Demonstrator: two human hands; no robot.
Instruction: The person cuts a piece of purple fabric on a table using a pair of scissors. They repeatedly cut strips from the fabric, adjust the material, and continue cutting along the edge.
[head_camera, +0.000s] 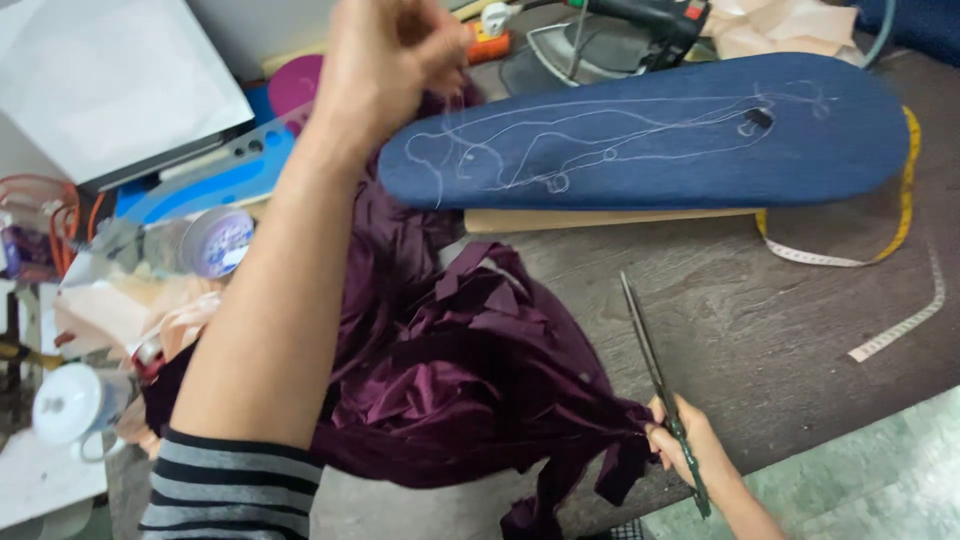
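Left hand (385, 55): raised, fist closed, apparently pinching a thread.
Right hand (685, 445): grips scissors (655, 375) and maroon fabric (470, 380).
Scissors: blades closed, pointing away; fabric lies left of them.

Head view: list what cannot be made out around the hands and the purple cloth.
- Left hand: fist raised above the purple cloth; whatever it pinches is too thin and blurred.
- Scissors: handles hidden inside the right hand.
- Iron: cut off by the top edge.
- Measuring tape: partly hidden under the blue board.
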